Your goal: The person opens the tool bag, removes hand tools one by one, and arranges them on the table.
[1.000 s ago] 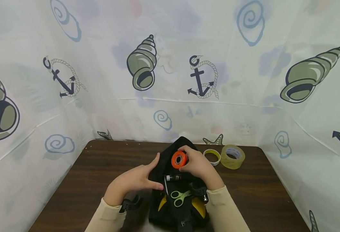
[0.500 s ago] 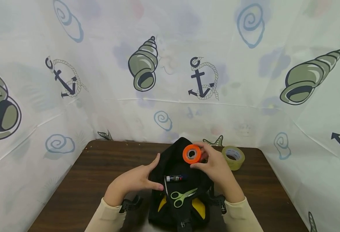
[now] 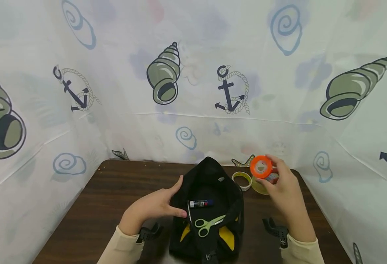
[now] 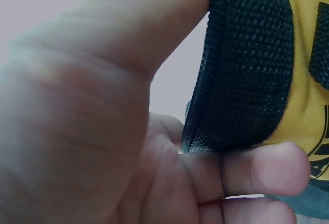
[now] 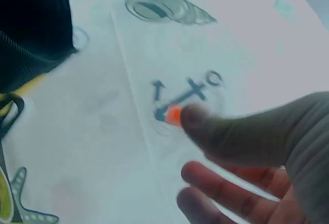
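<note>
My left hand (image 3: 153,205) holds the left edge of the black and yellow bag (image 3: 210,174), whose mouth gapes wide. In the left wrist view the bag's dark rim (image 4: 247,64) sits between thumb and fingers. Over the far right of the table, my right hand (image 3: 287,190) pinches a roll of orange tape (image 3: 254,169) between thumb and fingers. In the right wrist view, only a bit of the orange tape (image 5: 174,115) shows past the thumb. Inside the bag's mouth lie a small dark tube with a white end (image 3: 200,203) and green-handled scissors (image 3: 210,223).
Right of the bag, a narrow tape roll with a yellow inside (image 3: 245,188) stands on the brown table (image 3: 114,190). Beside it, a wide clear tape roll (image 3: 258,187) is partly hidden by the orange tape and right hand. A patterned cloth (image 3: 193,91) encloses the table.
The right hand has carried the roll of orange tape out of the bag's mouth, rightward over the other tape rolls. The left hand stays in place on the bag's edge.
</note>
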The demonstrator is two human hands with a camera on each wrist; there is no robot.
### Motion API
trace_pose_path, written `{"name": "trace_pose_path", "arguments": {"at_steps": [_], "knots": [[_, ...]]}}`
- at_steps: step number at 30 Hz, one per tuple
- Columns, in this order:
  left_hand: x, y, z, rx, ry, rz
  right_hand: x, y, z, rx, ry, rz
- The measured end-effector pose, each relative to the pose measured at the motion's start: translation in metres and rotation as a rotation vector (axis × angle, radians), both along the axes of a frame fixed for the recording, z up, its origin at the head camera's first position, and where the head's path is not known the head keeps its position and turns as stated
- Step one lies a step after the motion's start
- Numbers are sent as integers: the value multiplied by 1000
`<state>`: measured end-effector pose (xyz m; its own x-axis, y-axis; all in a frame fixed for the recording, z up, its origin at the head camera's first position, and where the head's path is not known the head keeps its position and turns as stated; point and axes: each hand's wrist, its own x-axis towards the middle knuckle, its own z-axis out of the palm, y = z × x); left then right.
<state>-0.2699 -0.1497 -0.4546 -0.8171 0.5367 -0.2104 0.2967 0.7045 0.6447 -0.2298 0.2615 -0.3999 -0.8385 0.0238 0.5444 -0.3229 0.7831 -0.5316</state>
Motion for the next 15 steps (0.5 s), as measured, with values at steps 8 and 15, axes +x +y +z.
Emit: {"name": "trace_pose_path", "arguments": {"at_steps": [8, 15], "knots": [[0, 3, 2, -6, -6, -2, 19, 41, 3, -126, 81, -72], [-1, 1, 0, -16, 5, -7, 16, 65, -3, -164, 45, -198]]}}
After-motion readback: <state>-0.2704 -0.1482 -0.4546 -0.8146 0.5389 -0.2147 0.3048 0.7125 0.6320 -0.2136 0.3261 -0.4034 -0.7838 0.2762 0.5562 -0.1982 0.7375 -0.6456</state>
